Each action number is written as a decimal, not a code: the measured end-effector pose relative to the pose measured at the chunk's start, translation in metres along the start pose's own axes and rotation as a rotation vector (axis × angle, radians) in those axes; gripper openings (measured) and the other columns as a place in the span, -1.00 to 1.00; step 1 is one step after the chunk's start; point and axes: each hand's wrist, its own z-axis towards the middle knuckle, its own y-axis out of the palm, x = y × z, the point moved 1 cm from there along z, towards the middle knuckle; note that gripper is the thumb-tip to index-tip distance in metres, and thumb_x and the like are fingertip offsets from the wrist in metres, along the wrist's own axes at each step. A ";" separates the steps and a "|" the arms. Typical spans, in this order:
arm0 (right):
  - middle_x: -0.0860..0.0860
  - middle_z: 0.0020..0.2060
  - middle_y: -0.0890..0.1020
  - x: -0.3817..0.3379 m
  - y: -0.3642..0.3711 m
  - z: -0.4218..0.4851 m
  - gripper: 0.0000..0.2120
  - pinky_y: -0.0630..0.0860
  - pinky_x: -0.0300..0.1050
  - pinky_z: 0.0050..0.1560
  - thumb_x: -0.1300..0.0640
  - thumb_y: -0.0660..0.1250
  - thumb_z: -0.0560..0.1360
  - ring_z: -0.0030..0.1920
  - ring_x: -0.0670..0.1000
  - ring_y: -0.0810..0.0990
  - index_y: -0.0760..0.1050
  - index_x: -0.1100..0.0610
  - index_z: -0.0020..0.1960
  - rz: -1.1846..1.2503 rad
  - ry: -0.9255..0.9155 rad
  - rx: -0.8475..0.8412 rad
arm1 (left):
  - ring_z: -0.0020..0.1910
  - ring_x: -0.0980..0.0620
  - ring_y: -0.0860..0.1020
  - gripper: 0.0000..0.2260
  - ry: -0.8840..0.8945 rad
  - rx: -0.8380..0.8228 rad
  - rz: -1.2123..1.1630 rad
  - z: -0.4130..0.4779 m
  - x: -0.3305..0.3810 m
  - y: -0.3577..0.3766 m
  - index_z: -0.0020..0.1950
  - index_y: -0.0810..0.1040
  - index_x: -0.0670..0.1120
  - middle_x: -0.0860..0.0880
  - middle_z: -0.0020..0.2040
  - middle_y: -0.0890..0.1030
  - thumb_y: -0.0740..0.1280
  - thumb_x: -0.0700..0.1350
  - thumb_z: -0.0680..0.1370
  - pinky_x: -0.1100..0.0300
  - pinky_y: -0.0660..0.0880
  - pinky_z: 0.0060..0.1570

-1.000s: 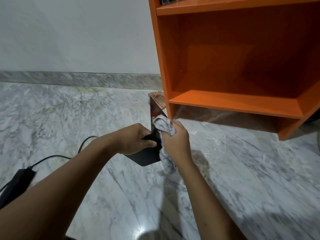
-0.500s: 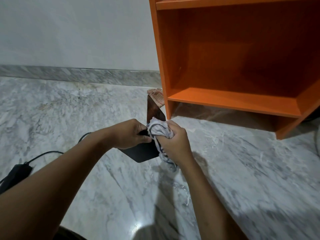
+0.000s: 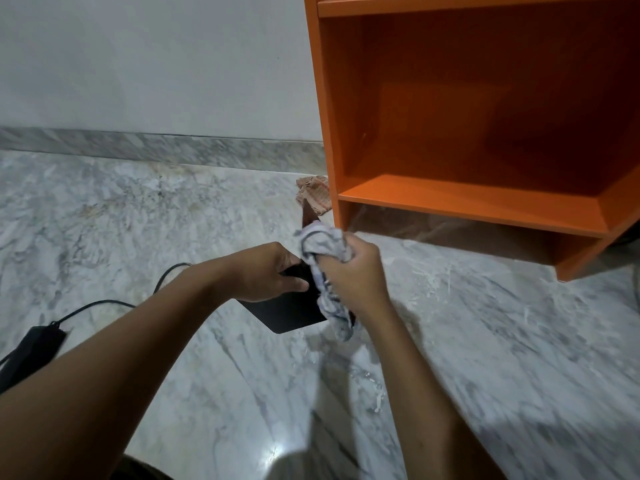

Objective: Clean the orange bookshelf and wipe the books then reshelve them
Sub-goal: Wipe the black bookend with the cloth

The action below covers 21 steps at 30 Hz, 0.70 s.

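My left hand grips a thin black book held above the marble floor, one corner pointing up near the shelf. Bunched in my right hand is a white and blue patterned cloth, pressed against the book's right side, with its tail hanging below my fist. The orange bookshelf stands at the upper right. Its lower compartment holds no books. Book spines barely show at the top edge on the shelf above.
A brownish rag lies on the floor against the shelf's left foot. A black power adapter with its cable lies at the left. A grey wall and marble skirting run behind.
My right hand with the cloth has shifted slightly up along the book. The book stays in my left hand at much the same spot.
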 end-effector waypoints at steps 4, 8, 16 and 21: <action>0.11 -0.35 0.59 0.027 0.004 0.009 -0.82 0.41 -0.09 -0.34 0.19 0.32 0.51 -0.32 0.08 0.51 0.53 0.18 -0.26 -0.097 0.100 0.137 | -0.21 0.20 0.56 -0.87 0.038 -0.059 0.020 -0.001 0.010 0.006 0.04 0.65 -0.01 0.11 -0.11 0.64 0.33 -0.04 0.60 0.45 0.38 -0.32; 0.00 -0.49 0.42 0.065 -0.025 0.017 -0.63 0.25 -0.15 -0.43 0.15 0.30 0.51 -0.38 0.04 0.40 0.33 0.10 -0.44 -0.227 0.366 0.193 | -0.39 0.26 0.49 -0.80 0.057 -0.106 0.040 -0.006 0.013 0.015 -0.25 0.55 0.09 0.19 -0.34 0.55 0.34 -0.04 0.59 0.49 0.33 -0.40; -0.03 -0.36 0.66 0.019 -0.018 0.016 -0.87 0.48 -0.31 -0.32 0.24 0.38 0.48 -0.37 -0.14 0.56 0.62 0.07 -0.20 0.036 0.026 0.089 | -0.41 0.24 0.45 -0.73 0.054 -0.094 0.097 -0.005 0.012 0.010 -0.31 0.46 0.11 0.18 -0.35 0.51 0.33 -0.05 0.60 0.46 0.32 -0.42; -0.06 -0.41 0.57 0.031 -0.005 0.028 -0.85 0.40 -0.26 -0.33 0.18 0.37 0.51 -0.41 -0.16 0.47 0.57 0.10 -0.24 0.033 0.083 0.148 | -0.46 0.28 0.43 -0.67 0.098 -0.103 0.124 -0.007 0.022 0.021 -0.37 0.42 0.07 0.16 -0.41 0.46 0.35 -0.07 0.59 0.43 0.28 -0.43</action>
